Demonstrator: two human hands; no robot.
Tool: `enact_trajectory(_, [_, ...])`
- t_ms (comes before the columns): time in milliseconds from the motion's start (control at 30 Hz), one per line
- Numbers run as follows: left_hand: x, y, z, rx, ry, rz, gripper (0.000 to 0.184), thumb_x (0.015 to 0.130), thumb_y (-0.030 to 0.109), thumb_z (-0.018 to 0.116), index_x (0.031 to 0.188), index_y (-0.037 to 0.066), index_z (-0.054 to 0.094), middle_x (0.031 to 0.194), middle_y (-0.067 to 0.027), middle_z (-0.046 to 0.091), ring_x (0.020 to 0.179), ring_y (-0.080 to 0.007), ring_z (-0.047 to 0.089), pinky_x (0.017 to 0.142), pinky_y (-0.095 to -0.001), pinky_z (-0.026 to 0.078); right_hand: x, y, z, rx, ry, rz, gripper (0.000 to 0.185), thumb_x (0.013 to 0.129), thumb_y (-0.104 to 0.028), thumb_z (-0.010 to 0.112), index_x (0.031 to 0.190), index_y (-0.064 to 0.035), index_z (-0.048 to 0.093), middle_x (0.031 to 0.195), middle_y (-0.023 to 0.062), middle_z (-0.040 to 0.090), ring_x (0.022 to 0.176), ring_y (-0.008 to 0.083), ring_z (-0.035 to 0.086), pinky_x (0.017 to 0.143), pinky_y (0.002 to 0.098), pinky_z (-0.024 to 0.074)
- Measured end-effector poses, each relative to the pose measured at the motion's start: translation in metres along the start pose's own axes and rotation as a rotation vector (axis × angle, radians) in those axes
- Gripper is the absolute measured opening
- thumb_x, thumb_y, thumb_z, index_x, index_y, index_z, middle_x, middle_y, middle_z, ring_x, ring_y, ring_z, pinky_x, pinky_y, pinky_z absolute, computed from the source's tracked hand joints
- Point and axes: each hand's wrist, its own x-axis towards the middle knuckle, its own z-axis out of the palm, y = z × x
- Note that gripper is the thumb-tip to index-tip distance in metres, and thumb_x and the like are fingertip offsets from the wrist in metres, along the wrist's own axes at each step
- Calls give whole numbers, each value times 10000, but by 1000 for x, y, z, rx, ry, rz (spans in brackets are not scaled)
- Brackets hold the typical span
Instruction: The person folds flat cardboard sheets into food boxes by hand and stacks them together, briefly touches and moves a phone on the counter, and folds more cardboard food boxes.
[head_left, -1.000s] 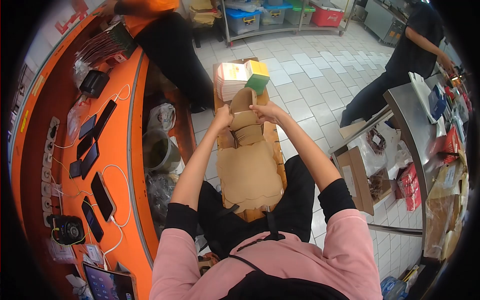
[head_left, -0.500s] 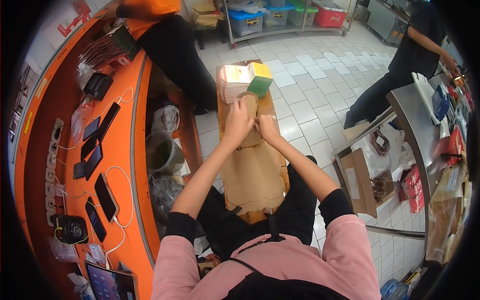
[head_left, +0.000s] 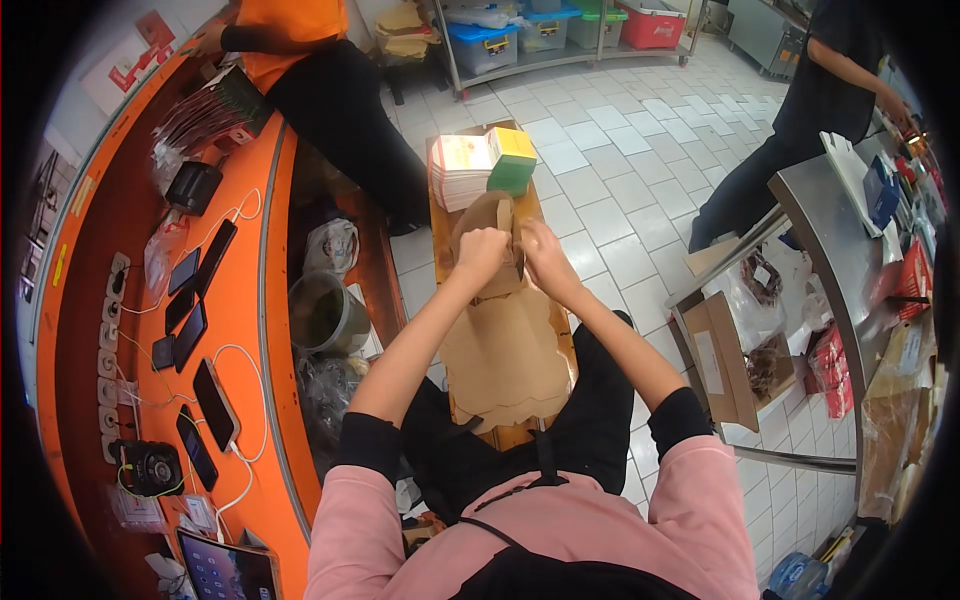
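- Counter [head_left: 235,322] in orange curves down the left from 11 to 8 o'clock, carrying phones [head_left: 214,402] on white cables near 9 and a lit tablet [head_left: 225,566] between 7 and 8.
- Person in an orange top [head_left: 290,42] at 11 o'clock, beside the counter's far end.
- Clear bucket [head_left: 326,315] at 9, between counter and bench, with plastic bags close by.
- Wooden bench [head_left: 505,437] runs through the middle, 12 to 6, between the wearer's legs; on its far end stand white cartons [head_left: 460,172] and, touching them, a yellow-and-green box [head_left: 513,166].
- Tiled floor [head_left: 612,200], pale grey, with a red bin [head_left: 652,28] on a rack at 1.
- Person in black [head_left: 838,80] at 2, by a cluttered metal table [head_left: 812,205]; under it an open box [head_left: 728,365] between 3 and 4.
- Left hand [head_left: 484,252] is clenched on the cardboard piece [head_left: 478,218].
- That piece sits just above centre, toward 12: plain brown, partly folded, rounded at its far end, one narrow flap upright.
- Flat brown sheets [head_left: 508,362], wavy-edged, lie stacked nearer the body, toward 6.
- Right hand [head_left: 546,256], fingers curled and blurred, is at the piece's right edge; whether it grips, I cannot tell.
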Motion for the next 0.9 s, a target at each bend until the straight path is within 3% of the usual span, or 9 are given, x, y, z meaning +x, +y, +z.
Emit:
enact_trajectory(133, [6, 9, 6, 8, -137, -22, 122, 668, 104, 624, 777, 59, 597, 801, -168, 624, 720, -321, 617, 619, -425, 489, 13, 1, 8, 389, 179, 553, 295, 811, -95, 516, 1091, -2, 508, 1014, 210, 561, 1093, 338, 476, 884, 388, 408])
enact_trajectory(200, [7, 14, 4, -13, -155, -3, 126, 677, 119, 623, 772, 45, 584, 807, -173, 623, 723, -326, 616, 627, -433, 486, 23, 15, 16, 649, -50, 767, 373, 873, -300, 494, 1048, 29, 502, 915, 239, 597, 944, 429, 537, 840, 404, 435])
enact_trajectory(300, [-2, 24, -22, -68, -141, 22, 118, 737, 148, 586, 760, 33, 587, 742, -167, 624, 702, -317, 627, 620, -418, 502, 43, 22, 25, 398, -142, 867, 640, 813, -514, 513, 1052, 79, 493, 884, 263, 613, 847, 371, 613, 753, 380, 478])
enact_trajectory(433, [-4, -10, -50, -223, 231, -138, 281, 775, 209, 586, 973, 22, 519, 839, -175, 597, 872, -354, 577, 730, -444, 473, 82, 17, 12, 350, -236, 923, 743, 718, -592, 568, 1001, 94, 545, 924, 303, 590, 896, 393, 592, 752, 421, 479])
enact_trajectory(500, [-8, -27, -44, -192, 443, -151, 341, 794, 228, 580, 1059, 35, 484, 850, -164, 584, 945, -372, 543, 790, -446, 453, 103, 9, 3, 453, -645, 1010, 738, 683, -596, 601, 946, 93, 576, 931, 297, 593, 882, 366, 607, 741, 419, 494])
enact_trajectory(633, [-5, -46, -18, -259, 208, -562, 247, 774, 158, 572, 979, 21, 563, 851, -167, 600, 941, -382, 549, 813, -435, 454, 98, 7, 36, 179, -606, 852, 336, 725, -183, 602, 919, 92, 589, 936, 283, 594, 901, 387, 593, 771, 420, 489])
enact_trajectory(667, [-2, -49, -16, -264, 143, -630, 219, 773, 120, 547, 963, 18, 584, 856, -187, 610, 911, -391, 563, 801, -441, 459, 95, 7, 40, 122, -559, 738, 235, 699, -76, 542, 820, 124, 566, 759, 282, 606, 572, 320, 635, 448, 358, 520])
enact_trajectory(700, [1, -51, -13, -271, 75, -694, 205, 772, 82, 521, 946, 15, 605, 860, -207, 619, 882, -401, 576, 789, -447, 464, 94, 11, 43, 114, -565, 732, 235, 699, -76, 542, 820, 124, 566, 759, 282, 606, 572, 320, 635, 448, 358, 520])
enact_trajectory(900, [-3, -53, 0, -288, 151, -640, 243, 762, 37, 476, 967, 11, 604, 867, -237, 612, 850, -401, 587, 771, -446, 468, 75, 10, 50, 53, -535, 713, 181, 695, -23, 541, 849, 71, 555, 987, 271, 575, 935, 386, 572, 790, 426, 472])
